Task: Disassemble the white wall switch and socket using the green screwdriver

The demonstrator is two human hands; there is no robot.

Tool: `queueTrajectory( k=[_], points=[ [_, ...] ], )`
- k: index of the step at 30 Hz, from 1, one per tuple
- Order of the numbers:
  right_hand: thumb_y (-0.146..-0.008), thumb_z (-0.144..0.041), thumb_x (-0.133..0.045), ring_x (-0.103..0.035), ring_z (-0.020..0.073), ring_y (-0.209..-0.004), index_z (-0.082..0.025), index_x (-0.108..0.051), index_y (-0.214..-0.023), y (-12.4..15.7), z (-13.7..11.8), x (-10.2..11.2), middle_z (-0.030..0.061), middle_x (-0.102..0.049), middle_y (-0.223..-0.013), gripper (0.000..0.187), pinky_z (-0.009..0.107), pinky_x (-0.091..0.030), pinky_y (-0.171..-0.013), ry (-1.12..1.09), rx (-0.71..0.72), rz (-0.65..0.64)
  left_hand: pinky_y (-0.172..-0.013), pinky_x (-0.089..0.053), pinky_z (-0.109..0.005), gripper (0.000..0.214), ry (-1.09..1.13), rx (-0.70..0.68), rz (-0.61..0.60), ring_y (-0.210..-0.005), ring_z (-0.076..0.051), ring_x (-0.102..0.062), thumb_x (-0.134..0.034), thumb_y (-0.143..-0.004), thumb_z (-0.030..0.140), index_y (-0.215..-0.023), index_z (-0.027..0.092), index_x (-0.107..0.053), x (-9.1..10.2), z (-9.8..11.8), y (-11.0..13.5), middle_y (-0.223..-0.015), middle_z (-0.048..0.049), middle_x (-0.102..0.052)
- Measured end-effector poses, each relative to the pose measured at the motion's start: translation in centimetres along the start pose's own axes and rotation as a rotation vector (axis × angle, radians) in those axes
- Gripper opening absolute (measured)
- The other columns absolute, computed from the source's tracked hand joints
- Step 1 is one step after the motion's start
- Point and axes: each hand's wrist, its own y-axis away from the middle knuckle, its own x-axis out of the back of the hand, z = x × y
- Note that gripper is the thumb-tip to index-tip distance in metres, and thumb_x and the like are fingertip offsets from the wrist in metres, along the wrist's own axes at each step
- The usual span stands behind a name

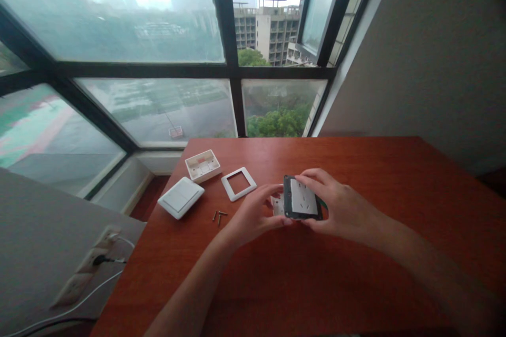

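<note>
My right hand (336, 204) grips a wall socket (303, 199) with a white face and a dark frame, fingers along its top edge and thumb below. The socket is tilted, its slotted face turned toward me. My left hand (255, 213) holds a white mounting box (278, 205) between thumb and fingers. Most of this box is hidden behind the socket and my fingers. Both pieces are close together above the table; I cannot tell whether they touch. Left of my hands lie a white square cover frame (230, 194) and several screws (219, 216).
Another white mounting box (205, 174), its open side up, and a white switch (181, 197) rest at the left of the reddish-brown table (276, 284). Windows rise beyond the far edge. Wall outlets with a black plug (99, 260) and cables are low at left.
</note>
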Motion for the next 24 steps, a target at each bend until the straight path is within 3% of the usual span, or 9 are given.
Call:
queueTrajectory(
  k=[5, 10, 17, 24],
  points=[
    [-0.072, -0.034, -0.066, -0.062, 0.0272, -0.104, -0.02, -0.042, -0.138, -0.2, -0.6, 0.7, 0.011, -0.045, -0.138, 0.071, 0.041, -0.055, -0.084, 0.02, 0.005, 0.013, -0.088, -0.048, -0.033, 0.059, 0.389, 0.156, -0.18, -0.108, -0.025, -0.061, -0.078, -0.075, 0.029, -0.128, 0.02, -0.056, -0.1, 0.8, -0.1, -0.124, -0.0112, -0.063],
    [-0.072, -0.032, -0.064, -0.063, 0.028, -0.102, -0.021, -0.042, -0.138, -0.4, -0.7, 0.6, 0.0109, -0.045, -0.138, 0.071, 0.041, -0.055, -0.081, 0.072, -0.002, 0.003, -0.095, -0.046, -0.036, 0.057, 0.698, 0.238, -0.242, -0.108, -0.026, -0.063, -0.079, -0.074, 0.029, -0.126, 0.02, -0.058, -0.2, 0.8, -0.1, -0.123, -0.0112, -0.064],
    [-0.071, -0.032, -0.065, -0.063, 0.0288, -0.101, -0.02, -0.043, -0.138, -0.5, -0.9, 0.2, 0.0122, -0.044, -0.138, 0.071, 0.041, -0.057, -0.075, 0.109, 0.004, -0.015, -0.095, -0.046, -0.036, 0.037, 0.694, 0.327, -0.038, -0.108, -0.025, -0.063, -0.073, -0.081, 0.033, -0.114, 0.018, -0.068, 0.2, 0.3, 0.1, -0.113, -0.01, -0.07],
    [-0.071, -0.03, -0.063, -0.063, 0.0289, -0.099, -0.021, -0.042, -0.139, -0.6, -1.2, -0.2, 0.0131, -0.045, -0.138, 0.072, 0.042, -0.055, -0.075, 0.113, 0.013, -0.028, -0.089, -0.05, -0.035, 0.034, 0.77, 0.374, -0.013, -0.098, -0.022, -0.066, -0.072, -0.081, 0.036, -0.11, 0.018, -0.069, -0.1, 0.3, 0.1, -0.112, -0.0098, -0.07]
  ],
)
